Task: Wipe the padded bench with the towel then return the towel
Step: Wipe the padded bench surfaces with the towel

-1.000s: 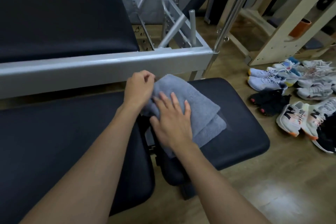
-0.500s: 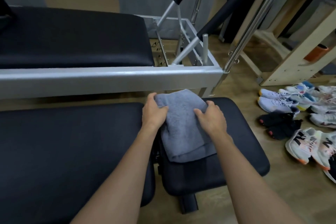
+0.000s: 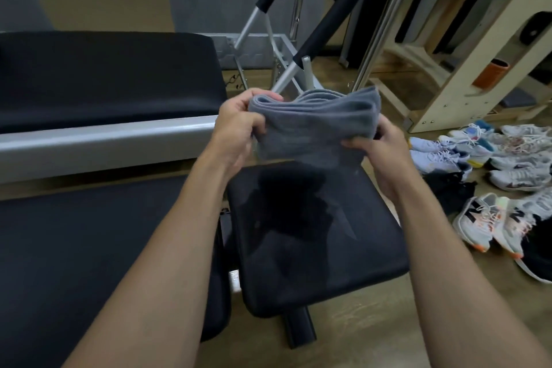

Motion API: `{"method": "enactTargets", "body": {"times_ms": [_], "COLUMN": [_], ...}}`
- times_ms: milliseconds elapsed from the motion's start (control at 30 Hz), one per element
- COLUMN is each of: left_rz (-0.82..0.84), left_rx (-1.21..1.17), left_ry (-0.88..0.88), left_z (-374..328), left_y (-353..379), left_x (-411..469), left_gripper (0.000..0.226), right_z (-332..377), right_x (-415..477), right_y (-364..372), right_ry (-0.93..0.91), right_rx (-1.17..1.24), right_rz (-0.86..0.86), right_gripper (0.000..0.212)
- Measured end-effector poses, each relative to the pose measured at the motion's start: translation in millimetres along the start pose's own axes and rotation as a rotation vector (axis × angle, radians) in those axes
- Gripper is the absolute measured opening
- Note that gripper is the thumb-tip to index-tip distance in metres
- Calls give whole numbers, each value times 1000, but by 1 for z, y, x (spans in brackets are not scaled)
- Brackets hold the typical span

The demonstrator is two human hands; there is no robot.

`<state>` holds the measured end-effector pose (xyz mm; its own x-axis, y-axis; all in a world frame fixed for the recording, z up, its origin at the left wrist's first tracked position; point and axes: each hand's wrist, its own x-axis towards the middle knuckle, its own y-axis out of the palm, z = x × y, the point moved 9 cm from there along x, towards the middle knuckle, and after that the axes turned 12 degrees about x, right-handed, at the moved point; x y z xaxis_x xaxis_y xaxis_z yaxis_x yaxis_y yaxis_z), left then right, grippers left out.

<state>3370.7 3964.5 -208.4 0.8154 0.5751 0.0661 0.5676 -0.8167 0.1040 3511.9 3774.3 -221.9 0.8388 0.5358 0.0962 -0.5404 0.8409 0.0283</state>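
A folded grey towel [image 3: 310, 125] hangs in the air above the small black padded bench section [image 3: 322, 248]. My left hand [image 3: 239, 131] grips its left edge, thumb on top. My right hand [image 3: 379, 149] holds the right lower side from underneath, fingers curled round the fabric. The long black bench pad [image 3: 98, 251] stretches to the left below my left forearm. A gap separates the two pads.
A silver machine frame rail [image 3: 104, 140] with a black carriage pad [image 3: 104, 78] runs behind the bench. A padded foot bar [image 3: 325, 18] rises beyond the towel. Several shoes [image 3: 490, 188] lie on the wooden floor at the right, near a wooden rack [image 3: 466, 69].
The towel lay on the small pad with both hands on it; now both hands have lifted it clear of the pad and hold it up in front of me.
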Motion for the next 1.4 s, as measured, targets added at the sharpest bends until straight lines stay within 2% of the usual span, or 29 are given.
{"method": "enactTargets", "body": {"times_ms": [67,133,200,233,300,333,400,467,567,667,867,1000,1200,1300,1400], "left_rz": [185,294,197,111,-20,-36,-15,-31,-117,-120,-196,-182,-179,-233,-259], "left_rx": [13,140,419,555,756,832,966,1097,1257,1269,1049,930,1114,1087,1050], "left_ry": [-16,-112,-226,-257,-221,-175,-94,-33,-28,-65,-159,-215,-31,7,6], "left_z": [3,27,61,76,97,105,118,122,124,139,150,153,142,140,135], "left_y": [9,12,2,-4,-6,-1,13,16,-3,-27,-65,-75,-98,-105,-101], "left_x": [-11,-24,-28,-27,-23,-22,-20,-16,-5,5,16,22,17,-2,-18], "left_gripper": [38,35,32,30,25,22,20,22,28,33,35,40,46,44,42], "right_z": [0,-21,-42,-49,-52,-53,-66,-95,-128,-133,-133,-141,-152,-146,-140], "right_x": [-12,-27,-36,-39,-40,-38,-35,-42,-61,-75,-96,-56,13,-2,-43], "right_y": [-13,-38,-69,-80,-73,-53,4,49,65,68,122,164,197,192,183], "right_ry": [-49,-11,51,72,32,-7,-42,24,107,62,-35,-23,-48,-92,-110], "right_rx": [-94,-259,-444,-504,-564,-588,-680,-900,-1142,-1172,-1188,-1225,-1223,-1184,-1148], "right_rz": [130,146,21,-76,-207,-180,15,200,244,234,324,344,322,304,352], "right_gripper": [35,47,66,64,45,36,31,49,81,92,81,77,58,54,61]}}
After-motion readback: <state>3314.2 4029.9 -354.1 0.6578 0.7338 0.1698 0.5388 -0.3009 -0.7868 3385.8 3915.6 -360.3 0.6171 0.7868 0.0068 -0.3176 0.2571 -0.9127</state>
